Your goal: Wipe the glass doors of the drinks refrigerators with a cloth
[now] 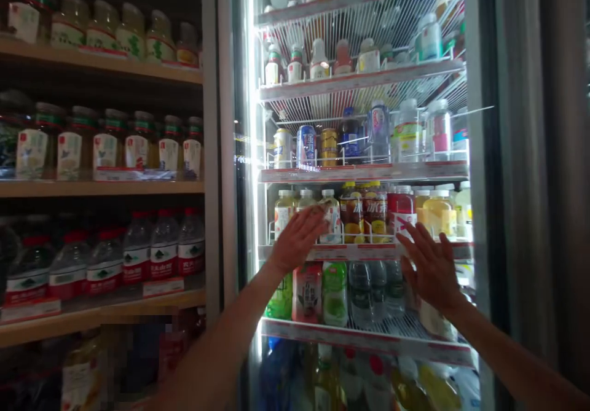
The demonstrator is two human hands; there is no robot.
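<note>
Both my arms reach toward a lit drinks fridge. My left hand (299, 236), fingers stretched and holding nothing, is in front of the shelf with pale-labelled bottles (330, 217). My right hand (431, 270) has its fingers spread, with nothing in them. It is nearest a pink-red drink bottle (402, 205) and yellow drink bottles (437, 214). Between the hands stand dark iced-tea bottles (375, 208) with yellow caps. Below them are a green bottle (335, 294), a red-labelled bottle (307, 291) and clear water bottles (362, 291). Whether either hand touches anything, I cannot tell.
Wire fridge shelves (364, 85) carry more bottles and cans (306, 145). A bright light strip (252, 122) runs down the fridge's left edge. Wooden shelves (101, 188) at left hold jars (69, 147) and red-capped water bottles (106, 260). A dark frame (488, 214) borders the right.
</note>
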